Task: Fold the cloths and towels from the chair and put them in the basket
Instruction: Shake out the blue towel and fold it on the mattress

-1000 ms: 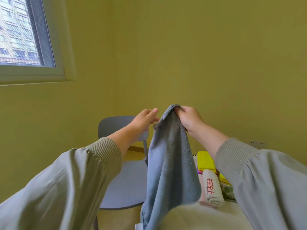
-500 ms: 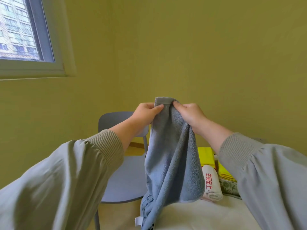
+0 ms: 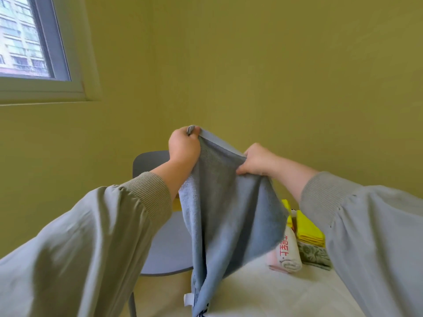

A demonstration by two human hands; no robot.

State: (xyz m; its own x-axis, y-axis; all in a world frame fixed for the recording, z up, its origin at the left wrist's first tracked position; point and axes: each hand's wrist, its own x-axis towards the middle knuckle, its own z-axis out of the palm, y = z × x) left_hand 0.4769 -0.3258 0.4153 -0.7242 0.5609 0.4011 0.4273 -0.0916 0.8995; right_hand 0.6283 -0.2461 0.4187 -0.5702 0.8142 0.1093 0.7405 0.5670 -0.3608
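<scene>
Head view. Holds up a grey-blue towel by its top edge, in front of the yellow wall. Grips the left corner with the left hand, fingers curled round the hem, the higher and farther of the two hands. Pinches the edge farther right with the right hand, lower, with bunched fabric under the fingers. Pulls a short span of hem taut between them. Lets the rest hang down past the near left edge of the cream tabletop, with a white tag at the bottom.

Behind the towel, to the left: a grey chair. On the tabletop at right, partly hidden by towel and sleeve: a rolled white cloth with red characters, folded yellow cloths, and a green patterned cloth under them. Upper left: a window.
</scene>
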